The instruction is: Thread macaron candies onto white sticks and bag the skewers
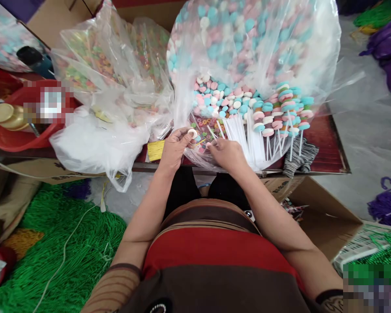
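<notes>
Left hand (176, 147): pinching a white round candy (192, 133) between thumb and finger.
Right hand (227, 153): just beside the left, fingers bent; cannot tell whether they grip the pink piece (208, 144) at their tips.
Yellow strips (155, 150): just left of the left hand.
White sticks (237, 132): right beyond the right hand.
Loose candies (221, 98): farther out, ahead of both hands.
Large bag (254, 39): beyond those.

Even, fairly bright light; pale glare streaks the clear plastic bag (270, 48), upper right of centre — shade lies inside the cardboard box (329, 217), lower right; slight blur softens the right hand (228, 155); wide-angle stretch toward the edges; blocky pixelation at left and lower right.
</notes>
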The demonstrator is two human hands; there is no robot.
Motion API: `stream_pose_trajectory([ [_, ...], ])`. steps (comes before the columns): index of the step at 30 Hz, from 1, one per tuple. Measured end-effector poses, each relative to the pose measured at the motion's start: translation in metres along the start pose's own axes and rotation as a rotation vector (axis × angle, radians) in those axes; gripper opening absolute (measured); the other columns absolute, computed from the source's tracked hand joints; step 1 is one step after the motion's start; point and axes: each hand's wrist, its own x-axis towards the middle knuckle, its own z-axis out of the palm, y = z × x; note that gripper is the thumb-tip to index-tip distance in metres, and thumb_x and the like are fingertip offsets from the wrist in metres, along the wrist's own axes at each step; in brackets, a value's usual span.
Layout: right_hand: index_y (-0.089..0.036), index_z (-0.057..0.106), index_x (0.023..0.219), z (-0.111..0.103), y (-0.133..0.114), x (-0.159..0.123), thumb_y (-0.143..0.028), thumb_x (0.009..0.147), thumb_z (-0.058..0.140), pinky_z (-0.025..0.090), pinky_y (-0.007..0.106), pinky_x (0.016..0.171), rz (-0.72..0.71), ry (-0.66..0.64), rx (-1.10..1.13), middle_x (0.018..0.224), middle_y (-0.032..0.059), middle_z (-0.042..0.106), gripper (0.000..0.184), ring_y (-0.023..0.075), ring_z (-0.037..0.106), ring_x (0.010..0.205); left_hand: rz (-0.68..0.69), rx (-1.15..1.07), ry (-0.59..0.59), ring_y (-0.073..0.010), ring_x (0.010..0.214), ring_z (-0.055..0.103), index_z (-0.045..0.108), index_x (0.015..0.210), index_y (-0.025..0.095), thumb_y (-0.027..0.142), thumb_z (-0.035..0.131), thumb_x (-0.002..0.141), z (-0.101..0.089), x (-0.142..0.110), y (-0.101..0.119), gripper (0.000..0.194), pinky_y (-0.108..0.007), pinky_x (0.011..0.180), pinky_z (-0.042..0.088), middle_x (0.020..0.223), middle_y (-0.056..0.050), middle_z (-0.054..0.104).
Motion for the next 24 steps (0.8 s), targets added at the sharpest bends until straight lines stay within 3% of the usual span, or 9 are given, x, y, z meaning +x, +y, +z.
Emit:
stream_pose_trajectory([
  [4,-0.02,0.072,0.082,-0.018,0.001,-0.009,-0.052,0.085,0.071,0.029,0.026,0.049,-0.003,-0.096,0.696,0.049,-0.0062,0.044,0.032,0.0111,0.039,0.047,-0.041,-0.088,-0.019,-0.0126,0.069,0.069,0.076,0.103,0.017,0.056,0.083,0.075,0.015,-0.009,-0.007,0.048,-0.028,0.066,0.059,0.09,-0.003,0.078],
  [7,-0.02,0.07,0.078,-0.02,-0.003,-0.014,-0.056,0.074,0.08,0.026,0.024,0.047,-0.014,-0.101,0.952,0.049,-0.0077,0.041,0.038,0.0088,0.036,0.047,-0.034,-0.18,-0.038,-0.0136,0.072,0.07,0.079,0.103,0.019,0.056,0.082,0.076,0.032,-0.02,-0.007,0.046,-0.03,0.074,0.06,0.09,-0.001,0.079],
  [10,-0.019,0.069,0.077,-0.017,-0.002,-0.014,-0.054,0.07,0.084,0.028,0.024,0.048,0.01,0.001,0.962,0.053,-0.0063,0.049,0.04,0.0084,0.04,0.051,-0.041,-0.298,-0.081,-0.0175,0.087,0.074,0.08,0.105,0.021,0.056,0.079,0.079,0.041,-0.03,0.002,0.043,-0.033,0.085,0.061,0.097,-0.003,0.08],
  [13,-0.018,0.068,0.076,-0.015,0.001,-0.014,-0.054,0.069,0.084,0.025,0.023,0.045,0.036,0.046,0.947,0.054,-0.0064,0.052,0.04,0.0067,0.037,0.048,-0.077,-0.361,-0.125,-0.0165,0.085,0.073,0.08,0.103,0.02,0.056,0.084,0.074,0.044,-0.035,0.012,0.046,-0.033,0.085,0.061,0.096,-0.003,0.08],
  [16,-0.019,0.065,0.076,-0.015,0.003,-0.014,-0.058,0.066,0.086,0.019,0.023,0.042,0.06,0.019,1.009,0.049,-0.008,0.049,0.045,0.0059,0.032,0.044,-0.088,-0.354,-0.148,-0.0142,0.082,0.072,0.079,0.099,0.019,0.052,0.093,0.063,0.044,-0.036,0.019,0.051,-0.03,0.083,0.061,0.093,-0.001,0.079],
  [20,-0.021,0.064,0.078,-0.014,0.004,-0.018,-0.064,0.069,0.083,0.014,0.024,0.041,0.085,-0.09,1.109,0.043,-0.0109,0.038,0.049,0.0057,0.023,0.04,-0.109,-0.35,-0.182,-0.0127,0.078,0.07,0.076,0.098,0.018,0.051,0.095,0.06,0.045,-0.035,0.018,0.054,-0.028,0.077,0.06,0.088,0.0,0.078],
  [24,-0.019,0.069,0.087,-0.011,0.01,-0.027,-0.064,0.08,0.074,0.023,0.024,0.046,-0.003,-0.024,0.953,0.048,-0.0087,0.042,0.046,0.0077,0.031,0.046,-0.068,-0.314,-0.146,-0.0109,0.078,0.069,0.075,0.097,0.018,0.045,0.092,0.064,0.045,-0.035,0.012,0.045,-0.025,0.077,0.059,0.089,0.001,0.077],
])
